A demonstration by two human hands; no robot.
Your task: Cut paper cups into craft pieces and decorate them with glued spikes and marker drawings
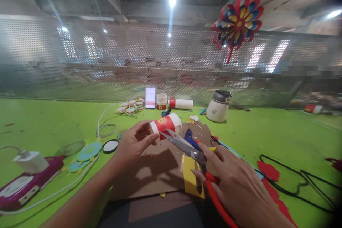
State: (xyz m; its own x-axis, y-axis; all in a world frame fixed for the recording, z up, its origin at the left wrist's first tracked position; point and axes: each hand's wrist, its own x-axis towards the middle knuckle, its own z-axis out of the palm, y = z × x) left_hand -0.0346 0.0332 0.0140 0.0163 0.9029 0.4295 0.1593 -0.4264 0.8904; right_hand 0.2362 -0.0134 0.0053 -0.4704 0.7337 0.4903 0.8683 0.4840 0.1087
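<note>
Tilted on its side, a red and white paper cup (165, 124) is gripped by my left hand (136, 140), fingers around its left end. My right hand (229, 171) is wrapped round the red handles of a pair of scissors (189, 148). The scissors' blades are a little apart, with their tips at the lower side of the cup. Whether they touch the paper I cannot tell. Under both hands lies a brown cardboard sheet (144, 181), strewn with small scraps. A yellow paper piece (191, 181) and a dark blue scrap (190, 137) lie near the scissors.
A lit phone (150, 97), stacked cups (161, 101) and a white kettle-like jug (217, 108) stand at the back of the green table (267, 128). A purple power strip (32, 181) with a charger sits left. Black cables (301, 181) and red paper (268, 170) lie right.
</note>
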